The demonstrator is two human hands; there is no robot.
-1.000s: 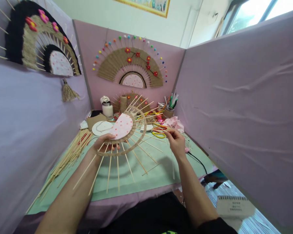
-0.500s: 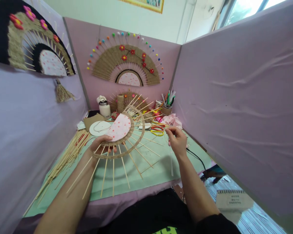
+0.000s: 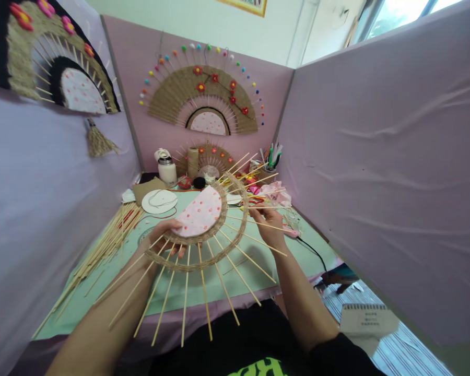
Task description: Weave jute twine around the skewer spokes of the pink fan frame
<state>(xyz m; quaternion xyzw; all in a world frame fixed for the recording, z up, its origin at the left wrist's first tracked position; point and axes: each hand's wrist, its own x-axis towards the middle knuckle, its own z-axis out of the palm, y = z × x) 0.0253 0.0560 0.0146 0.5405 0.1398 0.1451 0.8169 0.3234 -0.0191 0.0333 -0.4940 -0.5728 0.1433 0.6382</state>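
A fan frame (image 3: 198, 265) of thin wooden sticks, woven through with rings of brown twine, is tilted above the table. At its centre is a pink half-disc (image 3: 201, 211) with red dots. My left hand (image 3: 166, 232) grips it at the lower left, thumb over the half-disc and fingers underneath. My right hand (image 3: 267, 222) is at the frame's right side by the outer twine ring, fingers pinched together among the sticks. Whatever lies in that pinch is too small to make out.
Loose sticks (image 3: 102, 250) lie on the table's left, near a white disc (image 3: 159, 201). A bottle (image 3: 167, 169) and twine spool (image 3: 193, 163) stand behind. A pink glue gun (image 3: 291, 233) with a black cord lies right. Finished fans (image 3: 164, 99) hang on the partitions.
My right hand has come left and inward, from beside the frame to its outer ring. The fan frame has shifted right and closer to me, still in my left hand.
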